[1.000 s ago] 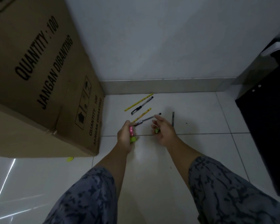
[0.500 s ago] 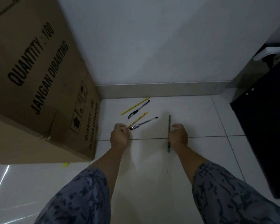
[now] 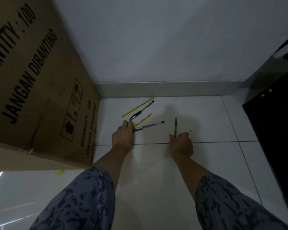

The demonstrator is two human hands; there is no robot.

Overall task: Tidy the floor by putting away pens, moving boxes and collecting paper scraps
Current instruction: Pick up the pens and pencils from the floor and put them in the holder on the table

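Several pens lie on the white tile floor near the wall: a yellow pencil (image 3: 138, 107), a black pen (image 3: 142, 110), a second yellow pencil (image 3: 143, 120) and a clear pen (image 3: 150, 125). My left hand (image 3: 123, 138) is curled, and its fingertips close on the near ends of the clear pen and the second yellow pencil. My right hand (image 3: 181, 145) is closed in a fist around a dark pen (image 3: 175, 126), which sticks out of it towards the wall. Whether my left hand also holds anything in its palm is hidden.
A large cardboard box (image 3: 40, 97) printed "QUANTITY : 100" stands close on the left. A small yellow-green scrap (image 3: 59, 172) lies at its near edge. A black cabinet (image 3: 273, 138) stands along the right side. The baseboard (image 3: 156, 90) runs just behind the pens.
The highlighters seen in my hands a second ago are out of sight. My left hand reached the clear pen's end. My right hand moved right and closed on the dark pen.
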